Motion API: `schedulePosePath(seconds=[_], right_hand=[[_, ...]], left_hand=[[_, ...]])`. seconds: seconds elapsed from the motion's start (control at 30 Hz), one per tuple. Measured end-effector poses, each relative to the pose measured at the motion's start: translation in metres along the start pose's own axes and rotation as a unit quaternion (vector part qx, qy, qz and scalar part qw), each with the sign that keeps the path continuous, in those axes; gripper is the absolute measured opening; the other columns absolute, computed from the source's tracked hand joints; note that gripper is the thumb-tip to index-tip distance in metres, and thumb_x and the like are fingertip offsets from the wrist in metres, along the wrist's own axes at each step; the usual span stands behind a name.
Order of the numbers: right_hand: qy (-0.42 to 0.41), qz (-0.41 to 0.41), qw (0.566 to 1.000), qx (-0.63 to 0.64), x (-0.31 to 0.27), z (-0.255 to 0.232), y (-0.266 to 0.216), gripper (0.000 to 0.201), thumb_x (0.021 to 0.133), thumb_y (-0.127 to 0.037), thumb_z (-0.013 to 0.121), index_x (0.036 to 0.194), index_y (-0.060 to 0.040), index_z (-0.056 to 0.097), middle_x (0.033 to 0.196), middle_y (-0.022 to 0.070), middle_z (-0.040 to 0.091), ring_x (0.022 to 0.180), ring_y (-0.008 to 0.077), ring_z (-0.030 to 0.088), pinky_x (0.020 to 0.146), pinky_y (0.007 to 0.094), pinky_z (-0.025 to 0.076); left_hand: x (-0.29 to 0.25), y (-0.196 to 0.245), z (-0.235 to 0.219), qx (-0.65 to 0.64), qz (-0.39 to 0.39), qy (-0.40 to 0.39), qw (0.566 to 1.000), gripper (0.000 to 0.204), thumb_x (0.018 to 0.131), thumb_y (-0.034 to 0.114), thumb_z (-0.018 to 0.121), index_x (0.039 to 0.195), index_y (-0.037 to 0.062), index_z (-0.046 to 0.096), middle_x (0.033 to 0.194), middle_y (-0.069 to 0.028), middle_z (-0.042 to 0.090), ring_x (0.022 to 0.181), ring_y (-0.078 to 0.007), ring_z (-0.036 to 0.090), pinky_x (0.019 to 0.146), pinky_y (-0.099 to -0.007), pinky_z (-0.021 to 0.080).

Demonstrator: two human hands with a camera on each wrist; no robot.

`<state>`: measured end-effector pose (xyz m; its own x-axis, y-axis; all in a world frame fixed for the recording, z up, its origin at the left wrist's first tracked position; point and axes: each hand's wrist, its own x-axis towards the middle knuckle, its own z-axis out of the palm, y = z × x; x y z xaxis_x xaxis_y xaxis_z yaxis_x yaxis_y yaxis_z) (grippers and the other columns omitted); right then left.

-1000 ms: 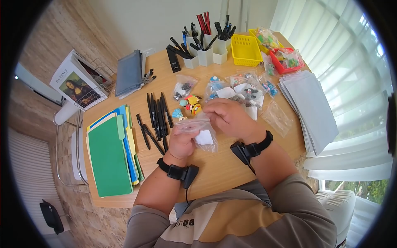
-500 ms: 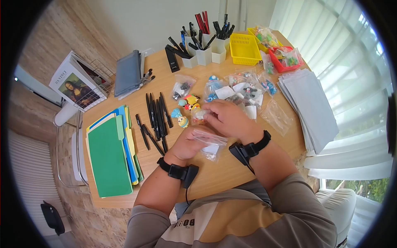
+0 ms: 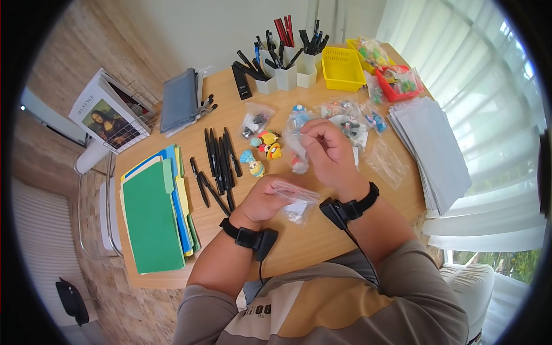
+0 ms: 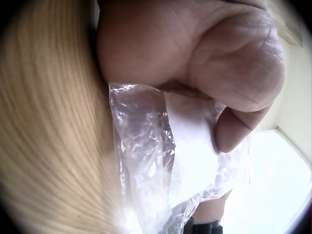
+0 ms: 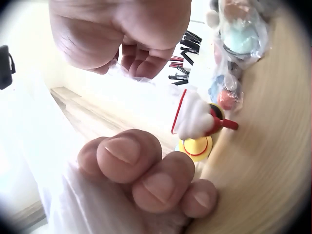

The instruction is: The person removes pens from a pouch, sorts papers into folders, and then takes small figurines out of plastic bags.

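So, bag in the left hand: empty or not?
Not empty: a white slip shows through the bag's clear plastic, left wrist view.

a pile of folders, green on top, lies on the left side of the table, near loose black pens. a book stands in a wire rack; white holders stand at the back. pale sheets lie stacked near a white curtain.

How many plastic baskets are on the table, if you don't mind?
3: one yellow basket beside the pen holders, a second yellow basket to its right, a red basket in front of that.
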<state>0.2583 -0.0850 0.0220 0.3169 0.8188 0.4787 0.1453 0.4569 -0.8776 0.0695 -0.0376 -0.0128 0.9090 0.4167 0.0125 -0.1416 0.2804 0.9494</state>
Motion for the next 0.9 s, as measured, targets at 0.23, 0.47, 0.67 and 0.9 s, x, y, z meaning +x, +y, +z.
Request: schedulePosePath(seconds=[0.23,0.47,0.67,0.9], right_hand=[[0.104,0.052,0.979,0.168,0.000,0.002,0.004,0.006,0.097,-0.004,0.054,0.102,-0.0047,0.051,0.111,0.0055,0.057,0.077,0.0063,0.055,0.066,0.0219,0.050],[0.076,0.123,0.960,0.242,-0.001,0.005,0.004,0.009,0.095,0.000,0.054,0.098,-0.0067,0.049,0.103,0.0040,0.057,0.077,0.0064,0.054,0.067,0.0227,0.050],[0.016,0.128,0.977,0.170,0.000,0.002,0.011,0.026,0.087,0.006,0.056,0.106,-0.0072,0.046,0.108,0.0044,0.054,0.091,0.0090,0.054,0.079,0.0239,0.046],[0.061,0.029,0.997,0.040,0.006,-0.012,0.005,0.043,0.085,0.001,0.061,0.125,-0.0059,0.046,0.120,0.0043,0.050,0.110,0.0100,0.046,0.091,0.0259,0.042]], left_hand=[[0.003,-0.004,-0.002,-0.024,0.016,-0.013,1.000,0.029,0.083,0.013,0.069,0.107,-0.0034,0.067,0.111,-0.0109,0.068,0.098,-0.0177,0.063,0.089,-0.0315,0.048],[0.002,0.003,0.003,0.051,0.098,0.098,0.989,0.033,0.089,0.011,0.063,0.118,-0.0028,0.065,0.118,-0.0094,0.067,0.107,-0.0173,0.061,0.098,-0.0298,0.044],[0.012,0.004,0.006,-0.017,0.192,0.280,0.940,0.030,0.089,0.009,0.060,0.115,-0.0053,0.066,0.123,-0.0119,0.065,0.110,-0.0203,0.061,0.101,-0.0306,0.042],[0.000,-0.005,0.001,0.118,0.189,0.222,0.949,0.023,0.087,0.010,0.060,0.104,-0.0023,0.069,0.099,-0.0102,0.069,0.090,-0.0186,0.063,0.083,-0.0303,0.048]])
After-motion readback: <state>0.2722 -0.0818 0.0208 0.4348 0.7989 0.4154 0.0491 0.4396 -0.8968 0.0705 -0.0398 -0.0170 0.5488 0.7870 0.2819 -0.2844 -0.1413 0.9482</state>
